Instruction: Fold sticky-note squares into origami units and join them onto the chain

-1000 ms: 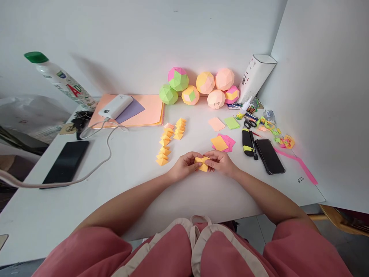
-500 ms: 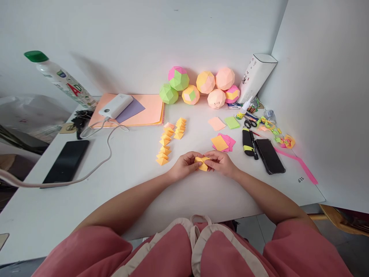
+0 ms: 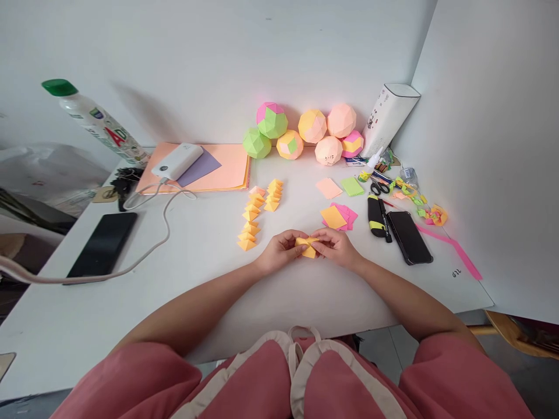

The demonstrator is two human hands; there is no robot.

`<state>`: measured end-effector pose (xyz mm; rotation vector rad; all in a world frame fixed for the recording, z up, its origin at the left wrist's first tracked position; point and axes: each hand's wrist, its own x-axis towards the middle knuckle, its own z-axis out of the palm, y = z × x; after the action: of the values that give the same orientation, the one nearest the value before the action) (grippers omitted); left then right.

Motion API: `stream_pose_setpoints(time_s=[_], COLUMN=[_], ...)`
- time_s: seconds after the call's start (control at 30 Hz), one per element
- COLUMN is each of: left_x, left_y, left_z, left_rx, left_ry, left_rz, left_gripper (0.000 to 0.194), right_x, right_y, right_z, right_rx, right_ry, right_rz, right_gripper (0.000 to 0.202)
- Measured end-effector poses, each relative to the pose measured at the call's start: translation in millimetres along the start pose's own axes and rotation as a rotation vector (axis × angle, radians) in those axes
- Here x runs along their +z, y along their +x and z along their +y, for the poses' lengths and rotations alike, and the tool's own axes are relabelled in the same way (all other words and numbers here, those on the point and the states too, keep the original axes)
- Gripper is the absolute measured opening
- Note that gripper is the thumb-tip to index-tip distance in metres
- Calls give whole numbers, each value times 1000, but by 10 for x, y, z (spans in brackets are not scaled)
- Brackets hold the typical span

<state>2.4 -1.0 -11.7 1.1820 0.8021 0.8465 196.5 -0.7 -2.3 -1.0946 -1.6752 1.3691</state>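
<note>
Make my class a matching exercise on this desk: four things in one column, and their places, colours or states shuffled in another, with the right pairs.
Column one
1. Single folded orange piece
2. Power bank
3. Green squares
4. Scissors

Column two
A. Beside the peach squares
B. Black
C. Held by the left hand and right hand
D. Lying partly over purple paper

Pairs: 1-C, 2-D, 3-A, 4-B

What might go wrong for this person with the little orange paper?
The folded orange paper pinched between the left grip and right grip might crease wrongly if squeezed hard. The paper balls appear stacked, so a bump could topple them. The cable plugged into the power bank might drag it if snagged.
</note>
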Motion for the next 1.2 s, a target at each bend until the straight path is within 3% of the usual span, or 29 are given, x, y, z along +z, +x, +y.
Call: stream_pose_setpoints(time_s=[0.3, 0.77, 1.03, 1.2], left_x=[-1, 11, 12, 21], left_y=[4, 19, 28, 0], left_z=[-42, -42, -13, 42], left_rx=[-9, -10, 132, 107], left_ry=[-76, 40, 96, 260], left_rz=[-42, 103, 42, 3], left_gripper=[39, 38, 28, 26], right_x=[-3, 51, 62, 55], right_y=[-2, -47, -43, -44], right_z=[58, -23, 49, 52], right_rx=[-77, -242, -247, -223], right_ry=[-86, -327, -305, -250], right_rz=[13, 45, 46, 39], right_gripper=[25, 31, 26, 22])
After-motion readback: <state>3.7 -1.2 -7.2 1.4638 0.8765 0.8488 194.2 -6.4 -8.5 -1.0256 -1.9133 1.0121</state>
